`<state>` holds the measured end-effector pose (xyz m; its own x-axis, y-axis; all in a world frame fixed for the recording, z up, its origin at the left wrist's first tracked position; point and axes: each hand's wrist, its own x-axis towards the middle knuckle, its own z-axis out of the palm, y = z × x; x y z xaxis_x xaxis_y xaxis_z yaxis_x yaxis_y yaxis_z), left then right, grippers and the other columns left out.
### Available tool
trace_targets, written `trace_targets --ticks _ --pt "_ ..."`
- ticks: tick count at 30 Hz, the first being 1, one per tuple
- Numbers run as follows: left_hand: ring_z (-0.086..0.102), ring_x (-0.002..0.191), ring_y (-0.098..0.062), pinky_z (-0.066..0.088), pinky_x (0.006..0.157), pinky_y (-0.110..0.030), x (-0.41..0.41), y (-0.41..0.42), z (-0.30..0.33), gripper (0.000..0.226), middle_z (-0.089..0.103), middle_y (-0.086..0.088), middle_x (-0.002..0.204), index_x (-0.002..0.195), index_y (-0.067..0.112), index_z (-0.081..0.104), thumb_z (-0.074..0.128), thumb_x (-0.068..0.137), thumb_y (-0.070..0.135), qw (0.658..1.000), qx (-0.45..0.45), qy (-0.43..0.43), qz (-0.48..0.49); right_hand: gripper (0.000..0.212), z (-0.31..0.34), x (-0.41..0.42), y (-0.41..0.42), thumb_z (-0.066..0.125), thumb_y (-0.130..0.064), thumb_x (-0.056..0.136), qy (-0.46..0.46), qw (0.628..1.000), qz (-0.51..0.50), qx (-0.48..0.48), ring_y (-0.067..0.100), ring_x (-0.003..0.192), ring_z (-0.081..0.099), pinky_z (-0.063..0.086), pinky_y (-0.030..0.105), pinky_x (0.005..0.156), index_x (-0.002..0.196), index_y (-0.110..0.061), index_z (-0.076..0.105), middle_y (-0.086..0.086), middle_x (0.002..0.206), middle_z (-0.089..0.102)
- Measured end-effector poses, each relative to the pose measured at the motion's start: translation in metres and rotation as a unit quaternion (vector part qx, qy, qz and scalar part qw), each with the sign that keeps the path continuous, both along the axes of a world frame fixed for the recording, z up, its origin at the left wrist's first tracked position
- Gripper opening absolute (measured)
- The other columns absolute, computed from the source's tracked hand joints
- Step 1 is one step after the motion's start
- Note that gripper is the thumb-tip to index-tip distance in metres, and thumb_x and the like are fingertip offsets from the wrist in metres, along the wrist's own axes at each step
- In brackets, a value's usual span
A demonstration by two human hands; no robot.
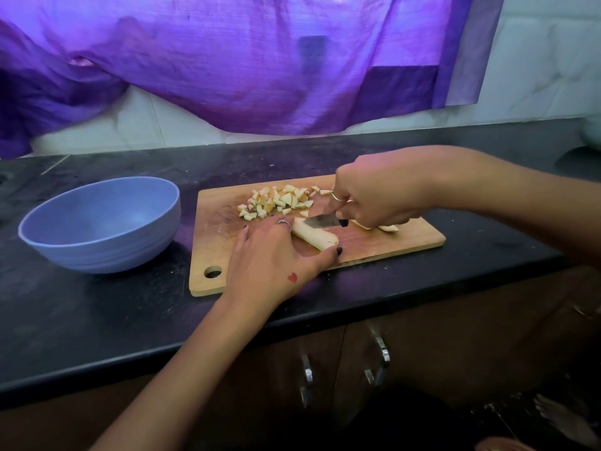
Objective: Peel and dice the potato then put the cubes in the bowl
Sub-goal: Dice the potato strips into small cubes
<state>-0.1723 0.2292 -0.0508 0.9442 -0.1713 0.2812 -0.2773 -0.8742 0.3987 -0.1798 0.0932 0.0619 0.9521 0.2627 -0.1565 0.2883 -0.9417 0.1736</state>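
Many potato cubes (279, 201) lie at the far side of the cutting board (374, 245). The left hand (273, 255) holds a potato strip (313, 237) steady. The right hand (374, 196) grips the knife (320, 221), maybe mid-cut. The blue bowl (97, 222), left of the board, looks empty.

Single head-worn view, wide-angle, looking forward and down from above the counter edge (390, 297). Cutting board (374, 245) sits mid-frame, close, within arm's reach. Faces the tiled back wall and purple curtain (260, 60); cabinet fronts (422, 359) fill the bottom.
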Motion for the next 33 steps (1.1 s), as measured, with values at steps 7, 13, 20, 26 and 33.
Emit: trace_targets --ticks 7,13,20,26,33 --pt "0.045 0.125 -0.019 0.031 0.11 -0.04 -0.002 0.001 0.002 0.084 0.052 0.001 0.136 0.134 0.018 0.049 0.05 0.075 0.077 1.0 0.008 0.009 -0.002 0.034 0.004 -0.017 -0.021 0.043 -0.025 0.098 0.033 0.999 -0.006 0.011 0.016 0.031 0.047 0.038 0.014 0.038 0.129 -0.034 0.056 0.002 0.051 0.058" --pt "0.047 0.122 -0.019 0.034 0.105 -0.036 -0.001 0.004 0.0 0.081 0.054 0.001 0.134 0.133 0.018 0.051 0.049 0.076 0.076 1.0 0.014 -0.004 -0.02 0.026 -0.002 -0.028 -0.024 0.043 -0.027 0.099 0.005 1.0 0.014 -0.023 0.019 0.059 0.06 0.051 0.026 0.057 0.115 -0.02 0.062 0.001 0.072 0.058" --pt "0.045 0.124 -0.018 0.033 0.107 -0.035 0.001 0.004 -0.003 0.084 0.051 0.001 0.138 0.136 0.019 0.049 0.048 0.075 0.076 1.0 0.014 -0.014 -0.018 0.031 -0.046 -0.029 -0.023 0.044 -0.022 0.098 -0.052 0.997 0.008 0.048 0.007 0.055 0.035 0.032 0.025 0.052 0.126 -0.023 0.058 -0.005 0.068 0.033" --pt "0.048 0.12 -0.018 0.035 0.106 -0.036 0.003 0.003 -0.006 0.08 0.055 0.003 0.132 0.132 0.02 0.053 0.046 0.076 0.077 0.999 0.024 -0.03 -0.014 0.018 -0.063 -0.014 -0.016 0.046 -0.019 0.097 -0.067 0.994 -0.021 0.086 0.012 0.056 0.034 0.029 0.027 0.048 0.11 -0.016 0.059 0.0 0.069 0.034" --pt "0.039 0.132 -0.015 0.023 0.115 -0.04 0.002 0.0 -0.006 0.085 0.044 0.004 0.145 0.141 0.02 0.043 0.042 0.078 0.077 0.999 0.048 -0.021 0.01 0.022 -0.066 -0.014 -0.02 0.045 -0.02 0.098 -0.068 0.993 -0.003 0.093 0.013 0.059 0.035 0.029 0.028 0.049 0.116 -0.02 0.056 0.0 0.072 0.037"
